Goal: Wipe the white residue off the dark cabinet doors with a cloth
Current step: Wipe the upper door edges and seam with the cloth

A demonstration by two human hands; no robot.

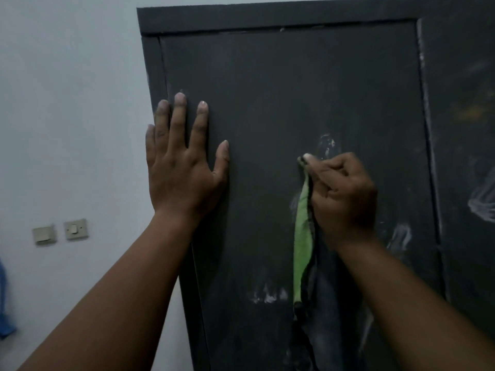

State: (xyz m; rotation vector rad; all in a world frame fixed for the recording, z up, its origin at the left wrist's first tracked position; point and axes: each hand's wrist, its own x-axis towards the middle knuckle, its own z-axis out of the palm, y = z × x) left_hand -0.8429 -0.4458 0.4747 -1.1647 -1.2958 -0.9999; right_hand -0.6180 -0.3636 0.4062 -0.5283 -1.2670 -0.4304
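Counting two doors, we note our left hand [182, 167] flat on the left door [267, 84]; our right hand [345, 194] grips one green-and-dark cloth [302, 242], white residue [326, 143] at its 12 o'clock.

Single head view, facing forward, close to cabinet door [294, 89]

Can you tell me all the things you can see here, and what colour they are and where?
cabinet door: one, dark grey, centre, closed
second cabinet door: one, dark grey, right edge, partly in view
white residue: several smears, white, lower and right parts of both doors
cloth: one, green with dark edging, hanging from the right hand against the door
wall: one, pale, left
wall switches: two, off-white, lower left wall
blue thing: one, far left edge, cannot tell what
left hand: flat on the door
right hand: grips the cloth
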